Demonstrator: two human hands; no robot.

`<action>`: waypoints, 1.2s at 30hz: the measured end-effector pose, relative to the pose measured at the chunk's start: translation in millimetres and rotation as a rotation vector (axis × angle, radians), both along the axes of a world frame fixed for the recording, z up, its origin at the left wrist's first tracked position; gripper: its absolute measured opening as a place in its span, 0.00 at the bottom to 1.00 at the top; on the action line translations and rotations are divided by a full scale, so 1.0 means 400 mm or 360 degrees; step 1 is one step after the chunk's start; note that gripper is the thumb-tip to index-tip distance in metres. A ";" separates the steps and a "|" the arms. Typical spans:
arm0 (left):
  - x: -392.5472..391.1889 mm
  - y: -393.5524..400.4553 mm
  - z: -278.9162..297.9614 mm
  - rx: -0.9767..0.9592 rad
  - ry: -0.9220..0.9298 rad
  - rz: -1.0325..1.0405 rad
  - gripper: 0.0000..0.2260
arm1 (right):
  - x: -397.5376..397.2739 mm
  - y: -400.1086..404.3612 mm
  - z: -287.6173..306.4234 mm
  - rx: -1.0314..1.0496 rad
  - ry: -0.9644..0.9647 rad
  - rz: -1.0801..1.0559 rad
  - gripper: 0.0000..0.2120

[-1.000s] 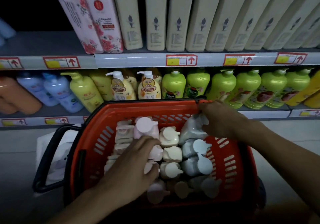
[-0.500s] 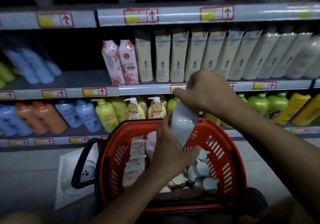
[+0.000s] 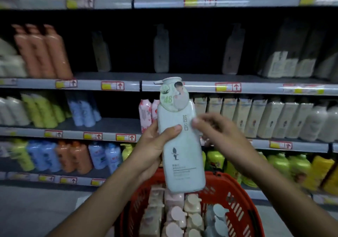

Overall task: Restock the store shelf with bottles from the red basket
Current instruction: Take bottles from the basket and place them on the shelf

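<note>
I hold a pale green pump bottle point(image 3: 180, 145) upright in front of the shelves, above the red basket point(image 3: 237, 191). My left hand point(image 3: 151, 152) grips its middle, thumb across the front. My right hand point(image 3: 217, 132) is at the bottle's right edge, motion-blurred, thumb tip against the side and fingers spread beside it rather than round it. Several capped bottles point(image 3: 175, 216) stand packed in the basket. The dim shelf point(image 3: 182, 79) behind the bottle's top carries a few lone bottles point(image 3: 161, 50) set far back, with wide gaps between them.
The shelf point(image 3: 109, 125) at hand height has cream bottles point(image 3: 256, 119) in a tight row on the right, pink floral ones point(image 3: 146, 114) behind my left hand and a gap left of those. Green, blue and orange pump bottles fill the lower shelf. Grey floor lies at the left.
The bottle came up out of the basket to shelf height and now stands upright. My left hand took hold of its middle; my right hand left its top. My view tilted upward.
</note>
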State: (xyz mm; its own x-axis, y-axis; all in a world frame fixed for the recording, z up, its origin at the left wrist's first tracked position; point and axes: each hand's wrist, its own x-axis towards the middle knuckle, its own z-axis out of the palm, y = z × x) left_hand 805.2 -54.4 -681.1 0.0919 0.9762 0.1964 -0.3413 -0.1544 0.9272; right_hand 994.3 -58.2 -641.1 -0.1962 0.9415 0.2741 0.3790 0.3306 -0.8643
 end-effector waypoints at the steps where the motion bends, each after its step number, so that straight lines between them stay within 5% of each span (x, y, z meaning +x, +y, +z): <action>1: -0.009 -0.005 0.018 0.0021 -0.0001 -0.0014 0.20 | -0.003 -0.010 -0.023 -0.0084 0.0017 0.0151 0.20; 5: -0.028 -0.008 0.063 0.0069 0.0104 -0.0003 0.22 | -0.032 -0.024 -0.072 -0.0160 0.0098 0.0262 0.29; 13: -0.033 0.048 0.102 0.0077 0.0372 0.0097 0.26 | -0.050 0.037 -0.041 -0.0196 0.0464 0.0155 0.26; 18: -0.095 0.107 0.080 0.0135 0.0797 0.0111 0.28 | -0.053 0.131 -0.036 -0.0227 0.0674 0.0117 0.27; 25: -0.122 0.287 0.143 0.0288 0.0741 0.0422 0.20 | -0.119 0.326 0.012 -0.0007 0.0752 0.0138 0.25; 30: -0.178 0.444 0.268 0.0407 0.0629 0.0470 0.19 | -0.183 0.509 0.153 0.0382 0.0518 0.0212 0.21; 36: -0.265 0.613 0.320 0.0470 0.0468 0.0794 0.21 | -0.308 0.736 0.272 0.0587 0.0273 0.0309 0.33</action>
